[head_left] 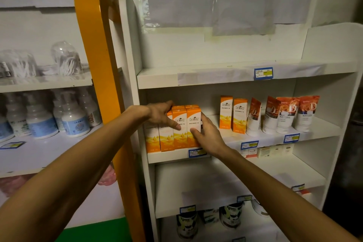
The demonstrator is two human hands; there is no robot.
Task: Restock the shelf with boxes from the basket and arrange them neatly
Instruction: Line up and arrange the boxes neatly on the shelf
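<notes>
Several tall orange-and-white boxes (179, 131) stand in a tight row at the left end of the white middle shelf (265, 137). My left hand (162, 114) lies over the top of the row, fingers spread down its front. My right hand (208, 133) presses flat against the right side of the rightmost box. Two more matching boxes (232, 115) stand apart further right on the same shelf. No basket is in view.
Orange-and-white tubes (284, 114) stand right of the two boxes. An orange upright (102, 65) divides this unit from a left shelf with white pump bottles (72, 118). Dark-labelled jars (230, 215) sit on the bottom shelf. Blue price tags (263, 73) line the shelf edges.
</notes>
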